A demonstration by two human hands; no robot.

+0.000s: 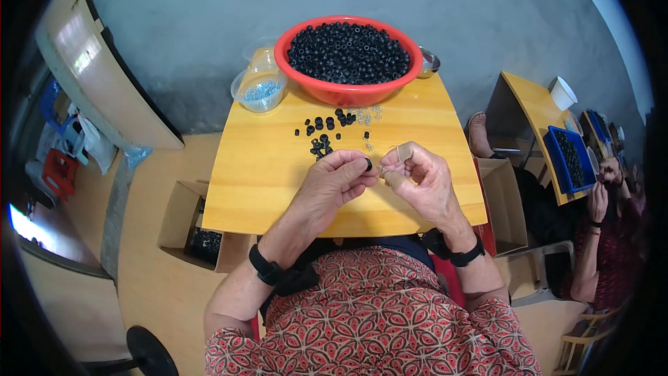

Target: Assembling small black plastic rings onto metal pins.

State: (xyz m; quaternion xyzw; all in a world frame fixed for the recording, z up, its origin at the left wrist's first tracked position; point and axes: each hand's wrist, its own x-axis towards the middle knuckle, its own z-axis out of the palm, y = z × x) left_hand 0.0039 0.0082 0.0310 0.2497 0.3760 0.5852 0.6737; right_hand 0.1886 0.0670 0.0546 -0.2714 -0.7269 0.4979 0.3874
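Observation:
My left hand (339,175) pinches a small round black plastic piece (368,164) between thumb and fingertips, above the near half of the wooden table (243,195). Close beside it, my right hand (423,179) has its thumb and fingers pressed together; what they hold is too small to make out. A pale band wraps one right finger. Beyond my hands lie several loose black pieces (319,123), some in a pile. Small shiny metal bits (364,115) are scattered to their right.
A red basin (348,90) heaped with black pieces stands at the table's far edge. Left of it is a clear tub (259,102) of small metal parts; behind right, a metal bowl (428,63). Cardboard boxes (506,202) flank the table. At right, another person's hands (604,184) work near a blue tray (569,160).

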